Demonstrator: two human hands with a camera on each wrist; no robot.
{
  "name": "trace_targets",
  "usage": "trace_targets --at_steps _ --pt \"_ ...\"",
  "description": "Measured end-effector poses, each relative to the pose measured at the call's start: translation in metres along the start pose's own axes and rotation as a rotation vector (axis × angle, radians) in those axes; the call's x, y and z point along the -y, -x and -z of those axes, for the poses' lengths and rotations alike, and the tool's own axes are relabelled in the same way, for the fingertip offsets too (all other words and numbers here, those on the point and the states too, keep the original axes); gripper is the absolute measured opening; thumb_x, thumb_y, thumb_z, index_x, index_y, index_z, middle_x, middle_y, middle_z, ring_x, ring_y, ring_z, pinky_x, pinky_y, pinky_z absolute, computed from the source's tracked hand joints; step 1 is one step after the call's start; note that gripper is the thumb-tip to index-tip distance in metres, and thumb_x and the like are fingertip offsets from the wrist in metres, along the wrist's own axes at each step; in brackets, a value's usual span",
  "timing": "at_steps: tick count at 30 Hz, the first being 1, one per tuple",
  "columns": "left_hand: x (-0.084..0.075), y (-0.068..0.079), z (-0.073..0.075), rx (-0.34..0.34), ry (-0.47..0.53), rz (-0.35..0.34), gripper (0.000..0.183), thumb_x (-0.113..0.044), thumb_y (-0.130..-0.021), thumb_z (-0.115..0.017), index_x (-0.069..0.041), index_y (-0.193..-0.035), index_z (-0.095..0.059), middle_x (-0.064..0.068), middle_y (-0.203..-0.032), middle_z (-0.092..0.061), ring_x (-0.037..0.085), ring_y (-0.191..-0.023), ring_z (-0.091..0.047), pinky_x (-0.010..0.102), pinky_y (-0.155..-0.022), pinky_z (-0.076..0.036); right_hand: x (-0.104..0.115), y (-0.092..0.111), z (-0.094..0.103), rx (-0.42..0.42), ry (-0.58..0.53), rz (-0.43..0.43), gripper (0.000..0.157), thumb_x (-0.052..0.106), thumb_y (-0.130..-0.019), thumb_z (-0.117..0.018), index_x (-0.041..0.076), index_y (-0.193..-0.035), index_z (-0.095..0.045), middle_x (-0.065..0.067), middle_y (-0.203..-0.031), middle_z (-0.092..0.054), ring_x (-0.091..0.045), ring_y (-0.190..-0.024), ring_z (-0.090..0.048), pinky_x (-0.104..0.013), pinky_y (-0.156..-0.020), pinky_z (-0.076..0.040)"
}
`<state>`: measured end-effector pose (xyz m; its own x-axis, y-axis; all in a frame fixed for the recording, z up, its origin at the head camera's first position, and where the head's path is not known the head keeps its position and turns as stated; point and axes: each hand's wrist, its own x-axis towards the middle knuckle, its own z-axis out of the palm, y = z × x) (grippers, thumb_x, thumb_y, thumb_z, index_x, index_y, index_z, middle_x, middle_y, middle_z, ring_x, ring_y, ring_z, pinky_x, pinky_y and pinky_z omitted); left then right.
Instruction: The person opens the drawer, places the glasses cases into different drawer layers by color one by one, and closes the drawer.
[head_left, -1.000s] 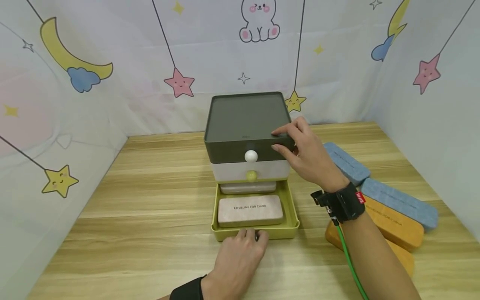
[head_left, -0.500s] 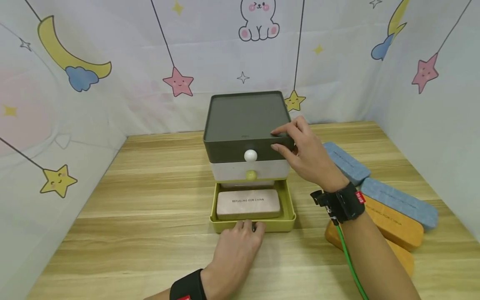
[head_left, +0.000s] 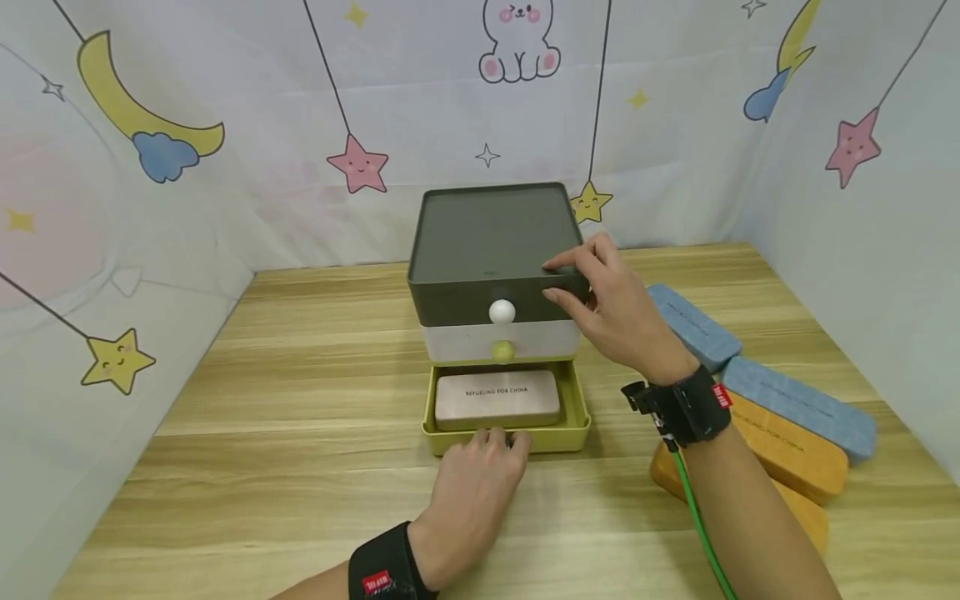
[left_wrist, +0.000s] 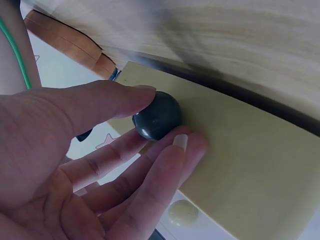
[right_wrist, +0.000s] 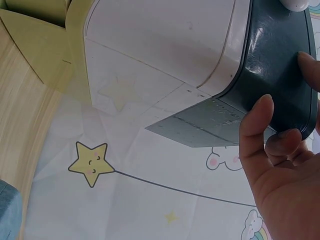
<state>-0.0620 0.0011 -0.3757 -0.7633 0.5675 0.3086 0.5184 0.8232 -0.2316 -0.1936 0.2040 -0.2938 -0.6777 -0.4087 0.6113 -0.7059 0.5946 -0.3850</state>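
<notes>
One left hand [head_left: 474,496] low, pinching knob [left_wrist: 160,117] | right hand [head_left: 618,308] (higher) gripping cabinet [head_left: 491,233]

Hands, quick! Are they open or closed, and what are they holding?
Left hand: closed, pinching the dark knob on the yellow drawer.
Right hand: closed, gripping a front corner of the dark top box.

I've got 2 blue cases [head_left: 798,408] & 2 orange cases [head_left: 791,450] on the table [head_left: 300,400] to my R; white cloth [head_left: 427,92] w/ stars [head_left: 357,164] & moon [head_left: 111,94] behind.
</notes>
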Motion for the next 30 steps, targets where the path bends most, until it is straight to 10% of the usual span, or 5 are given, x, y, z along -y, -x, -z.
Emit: trace_targets --at_steps 30 --pt "0.011 -0.022 -0.011 0.003 -0.03 0.02 0.028 -0.001 -0.078 -0.072 -0.012 -0.102 -0.063 0.006 -0.075 -0.064 0.016 -0.062 -0.057 0.027 -0.038 -0.043 -0.002 0.001 0.0 -0.009 0.002 0.007 0.03 0.026 -0.094 -0.063 0.011 -0.12 -0.06 -0.005 -0.095 -0.038 -0.01 -0.064 -0.037 -0.027 -0.056 -0.044"
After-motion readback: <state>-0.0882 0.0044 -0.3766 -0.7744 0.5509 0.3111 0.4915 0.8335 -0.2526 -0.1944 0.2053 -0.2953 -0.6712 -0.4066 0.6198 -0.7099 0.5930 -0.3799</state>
